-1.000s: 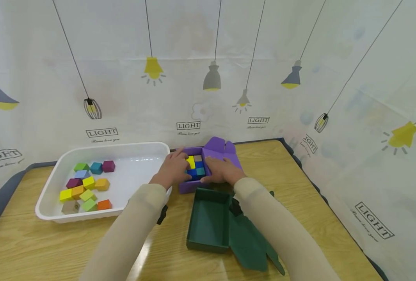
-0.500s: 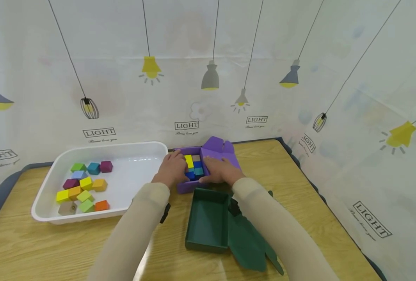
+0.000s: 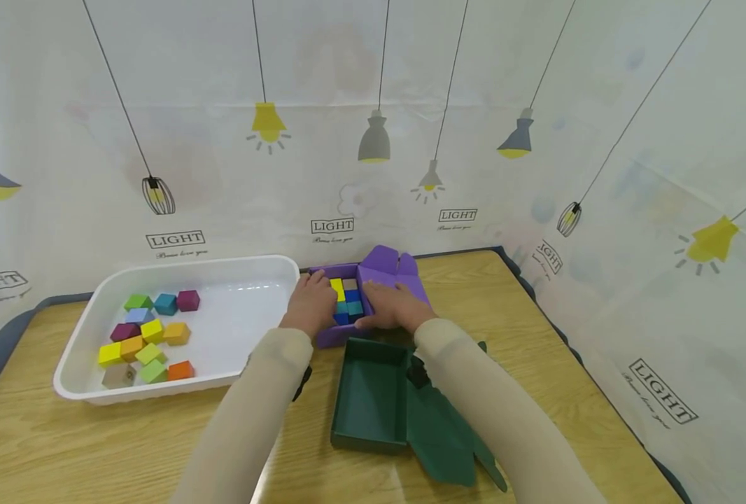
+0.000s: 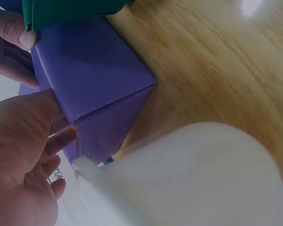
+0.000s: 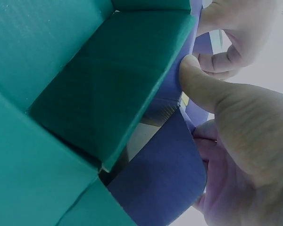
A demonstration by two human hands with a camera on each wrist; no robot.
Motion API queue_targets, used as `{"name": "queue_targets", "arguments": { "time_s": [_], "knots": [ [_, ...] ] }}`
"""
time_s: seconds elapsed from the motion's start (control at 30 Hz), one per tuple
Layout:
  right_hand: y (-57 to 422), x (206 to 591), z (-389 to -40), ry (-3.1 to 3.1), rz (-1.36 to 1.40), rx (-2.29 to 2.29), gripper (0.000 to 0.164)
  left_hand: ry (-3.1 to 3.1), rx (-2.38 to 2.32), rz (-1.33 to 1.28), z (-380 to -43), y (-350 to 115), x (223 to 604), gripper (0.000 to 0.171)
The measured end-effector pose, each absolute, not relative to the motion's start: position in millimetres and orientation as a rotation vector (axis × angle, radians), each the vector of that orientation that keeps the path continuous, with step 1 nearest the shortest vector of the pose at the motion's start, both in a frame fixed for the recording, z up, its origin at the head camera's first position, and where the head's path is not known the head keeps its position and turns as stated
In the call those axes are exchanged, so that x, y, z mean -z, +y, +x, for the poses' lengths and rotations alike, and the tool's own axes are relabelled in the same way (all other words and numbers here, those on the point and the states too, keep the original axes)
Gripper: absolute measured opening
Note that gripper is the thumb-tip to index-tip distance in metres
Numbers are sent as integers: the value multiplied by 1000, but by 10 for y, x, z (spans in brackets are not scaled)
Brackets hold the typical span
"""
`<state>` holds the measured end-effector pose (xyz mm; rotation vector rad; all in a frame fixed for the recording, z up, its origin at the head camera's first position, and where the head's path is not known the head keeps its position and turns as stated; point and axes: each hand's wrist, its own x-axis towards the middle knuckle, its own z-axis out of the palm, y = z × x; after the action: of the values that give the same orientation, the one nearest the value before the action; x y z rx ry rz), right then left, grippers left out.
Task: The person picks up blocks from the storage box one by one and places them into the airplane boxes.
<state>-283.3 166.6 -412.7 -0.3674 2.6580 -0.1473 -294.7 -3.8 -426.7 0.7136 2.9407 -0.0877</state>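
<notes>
Reaching over left wall of purple box (image 3: 332, 339) with left grip (image 3: 311, 301), fingers loose; resting right grip (image 3: 390, 305) unclenched on right side. Now showing more teal among cubes (image 3: 354, 308) inside, so likely evening rows. With green box (image 3: 369, 399) just in front, white tray (image 3: 241, 308) just left.

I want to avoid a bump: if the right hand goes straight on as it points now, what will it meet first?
Probably the purple box, at the wall beside the right hand; the cubes come after. Depth is unclear.
</notes>
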Motion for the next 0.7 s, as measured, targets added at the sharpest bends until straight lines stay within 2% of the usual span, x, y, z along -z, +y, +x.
{"name": "queue_targets", "arguments": {
  "time_s": [0.2,0.33,0.7],
  "knots": [
    [1645,4121,-2850,2648,-379,154,88,2945,-28,718,-2969,-158,4232,31],
    [1649,4107,-2850,2645,-369,148,89,2958,-141,710,-2993,-312,4116,34],
    [1655,4109,-2833,2638,-365,139,90,3005,-304,614,-2967,-1025,3960,30]
  ]
}}
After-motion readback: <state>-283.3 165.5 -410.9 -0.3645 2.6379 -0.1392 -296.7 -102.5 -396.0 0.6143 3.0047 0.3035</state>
